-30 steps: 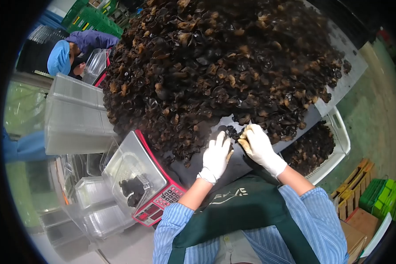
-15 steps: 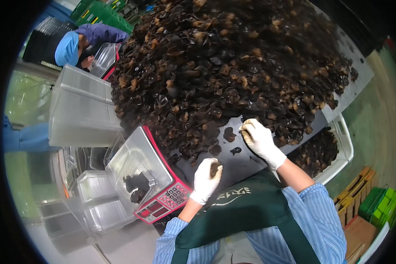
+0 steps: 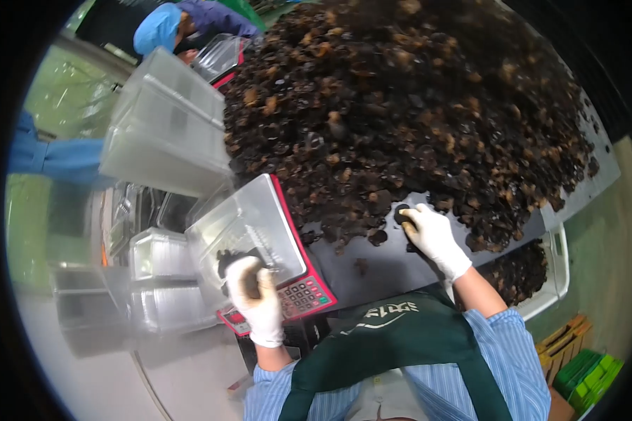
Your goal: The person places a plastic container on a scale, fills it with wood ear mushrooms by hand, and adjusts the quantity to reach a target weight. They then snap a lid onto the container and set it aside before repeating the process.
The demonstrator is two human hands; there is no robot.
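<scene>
White gloves [image 3: 439, 242]. Blue striped sleeves [image 3: 516, 365]. Dark green apron [image 3: 372, 347], matching straps [image 3: 479, 382], white lettering [image 3: 395, 308] above a curved white line [image 3: 373, 325].

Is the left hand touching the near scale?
Cannot tell. The head view shows the left hand overlapping the near scale from above, hiding any contact or gap.

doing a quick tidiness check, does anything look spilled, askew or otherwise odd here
Nothing looks damaged. Only a few stray dark pieces lie apart from the big pile, on the grey sheet at its right edge; the stack of clear containers looks slanted, but the wide lens may cause that.
</scene>
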